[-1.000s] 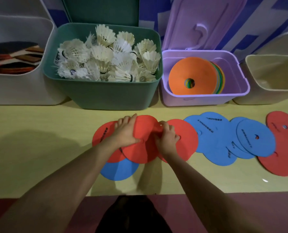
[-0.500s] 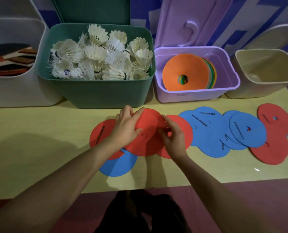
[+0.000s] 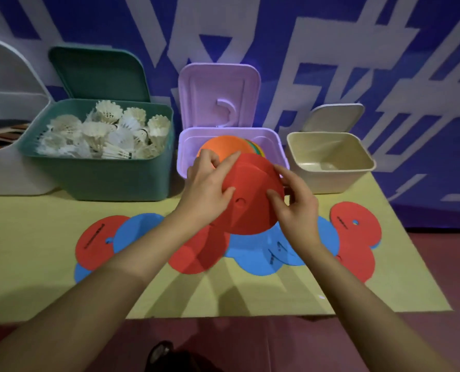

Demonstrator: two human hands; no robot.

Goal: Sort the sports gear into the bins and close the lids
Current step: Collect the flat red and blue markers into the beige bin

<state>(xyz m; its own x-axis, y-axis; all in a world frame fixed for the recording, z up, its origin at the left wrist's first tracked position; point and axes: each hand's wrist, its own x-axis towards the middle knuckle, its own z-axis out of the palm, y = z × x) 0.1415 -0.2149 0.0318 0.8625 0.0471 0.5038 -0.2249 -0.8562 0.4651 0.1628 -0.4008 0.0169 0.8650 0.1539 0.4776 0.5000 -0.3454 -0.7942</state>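
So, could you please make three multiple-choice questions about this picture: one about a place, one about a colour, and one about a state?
1. Where are the shuttlecocks?
A. in the green bin
B. in the beige bin
C. on the table

2. What colour is the disc stack held in both hands?
A. blue
B. red
C. yellow

3. What is the state of the purple bin's lid?
A. shut
B. lying on the table
C. standing open

Answers:
1. A: the white shuttlecocks fill the green bin.
2. B: the left hand and right hand grip red discs in front of the purple bin.
3. C: the lid stands upright behind the bin.
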